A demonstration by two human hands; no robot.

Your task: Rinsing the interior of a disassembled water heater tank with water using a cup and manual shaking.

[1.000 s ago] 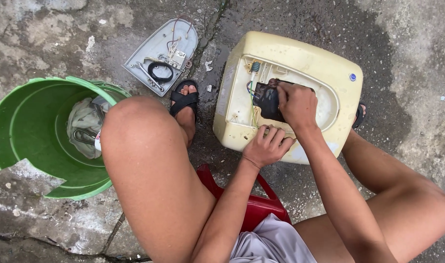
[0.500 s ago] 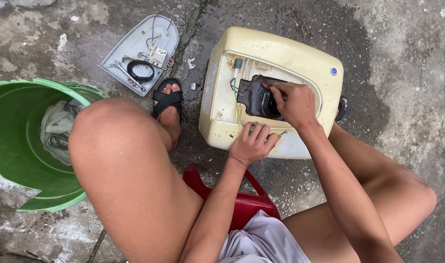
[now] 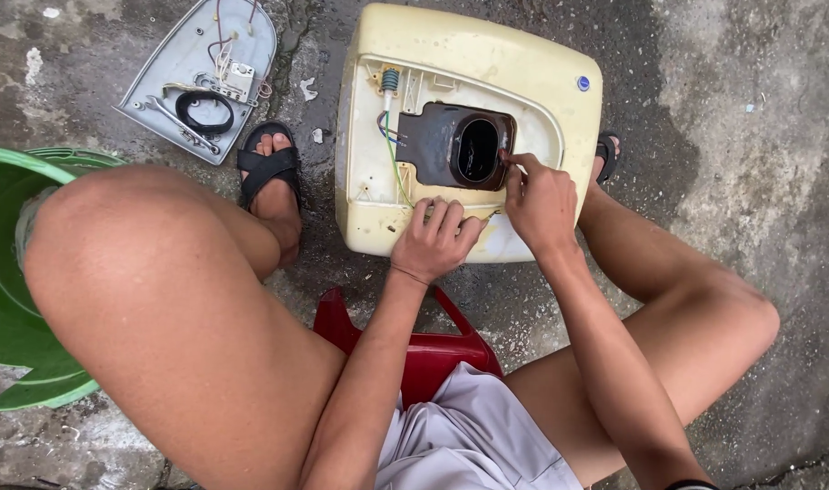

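A cream-yellow appliance housing (image 3: 469,127) lies on its back on wet concrete ground (image 3: 732,136), its front panel off and a dark brown plate with an oval opening (image 3: 457,145) exposed at its centre. A second ago the right hand covered that plate; now it has slid to the plate's right edge, so the black oval hole shows in full. The right hand (image 3: 540,204) pinches the plate's rim between thumb and forefinger in a narrow grip, seemingly working the rim loose or feeling along it. The left hand (image 3: 435,238) has stayed put, fingers spread flat and holding nothing, pressing on the housing's near edge just below the plate. Green and blue wires (image 3: 392,136) run down the housing's left side, beside the plate. Left of the housing, a foot in a black sandal (image 3: 271,168) rests on the ground; beyond it lies the detached grey cover (image 3: 201,77) with a black ring and small parts on it. A green plastic tub (image 3: 6,299) stands far left of the housing. The person sits on a red stool (image 3: 433,349), nearest the camera.
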